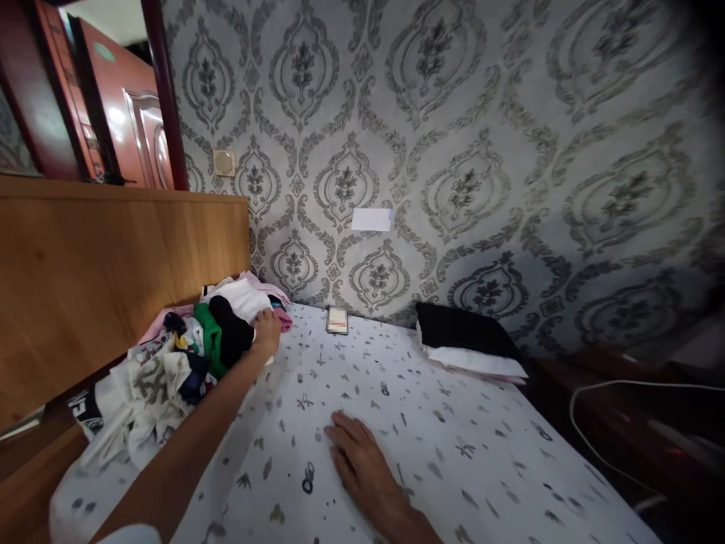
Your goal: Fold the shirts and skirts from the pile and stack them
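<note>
A heap of crumpled clothes (152,378) in white, green, black, navy and pink lies at the left side of a bed with a white patterned sheet (419,431). At the heap's right edge, my left hand (267,332) has its fingers bent round a white cloth (243,298) beside a black garment (229,332). My right hand (359,457) rests palm down on the sheet near the middle, fingers extended, holding nothing. Folded black and white clothes (470,336) form a flat stack at the back right.
A small card-like object (337,320) lies by the patterned wall (351,136). The wooden bed board (124,264) rises at the left, beyond it a red door (128,106). A white cable (617,384) curves over a dark area at the right.
</note>
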`<state>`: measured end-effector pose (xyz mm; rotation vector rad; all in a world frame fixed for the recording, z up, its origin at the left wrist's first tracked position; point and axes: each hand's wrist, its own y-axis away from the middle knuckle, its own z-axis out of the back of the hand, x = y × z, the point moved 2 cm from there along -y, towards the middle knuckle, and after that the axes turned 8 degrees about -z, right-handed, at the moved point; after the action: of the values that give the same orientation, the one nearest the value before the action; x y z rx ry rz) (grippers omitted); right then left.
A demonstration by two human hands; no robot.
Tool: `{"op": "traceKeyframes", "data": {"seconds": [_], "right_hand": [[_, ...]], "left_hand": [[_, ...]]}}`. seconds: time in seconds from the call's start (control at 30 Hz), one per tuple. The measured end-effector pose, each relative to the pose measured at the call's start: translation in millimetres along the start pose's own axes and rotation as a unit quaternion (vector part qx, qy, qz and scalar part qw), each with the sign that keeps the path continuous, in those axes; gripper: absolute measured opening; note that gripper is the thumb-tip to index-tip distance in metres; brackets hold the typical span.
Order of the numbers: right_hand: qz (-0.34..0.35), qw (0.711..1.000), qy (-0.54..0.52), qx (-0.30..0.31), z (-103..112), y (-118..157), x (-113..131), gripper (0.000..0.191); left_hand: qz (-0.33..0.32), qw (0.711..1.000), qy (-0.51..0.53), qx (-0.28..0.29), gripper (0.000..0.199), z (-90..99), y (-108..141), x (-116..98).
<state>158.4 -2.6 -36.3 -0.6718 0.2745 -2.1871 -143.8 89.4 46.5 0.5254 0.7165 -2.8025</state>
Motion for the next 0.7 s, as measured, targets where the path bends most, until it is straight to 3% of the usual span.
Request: {"op": "traceKeyframes", "data": {"seconds": [0.13,0.3,0.4,0.53,0.7], "right_hand": [[0.001,1.0,-0.012,0.005,4,0,0,0.039],[-0.009,0.999,-0.015,0.035,8,-2,3,0.038],[-0.013,0.999,-0.01,0.049,9,-3,4,0.038],[-0.007,0.999,-0.019,0.044,9,-4,3,0.037],[0.002,0.999,-0.015,0.032,6,-4,1,0.036]], "left_hand": [[0.032,0.997,-0.064,0.0,0.032,20.9,-11,6],[0.039,0.994,-0.09,0.044,0.023,52.0,-25,14],[-0.017,0.993,-0.075,0.092,0.016,64.2,-24,3],[-0.104,0.983,-0.089,0.126,0.019,93.1,-2,-10],[-0.163,0.917,-0.259,0.257,0.028,149.7,25,2]]}}
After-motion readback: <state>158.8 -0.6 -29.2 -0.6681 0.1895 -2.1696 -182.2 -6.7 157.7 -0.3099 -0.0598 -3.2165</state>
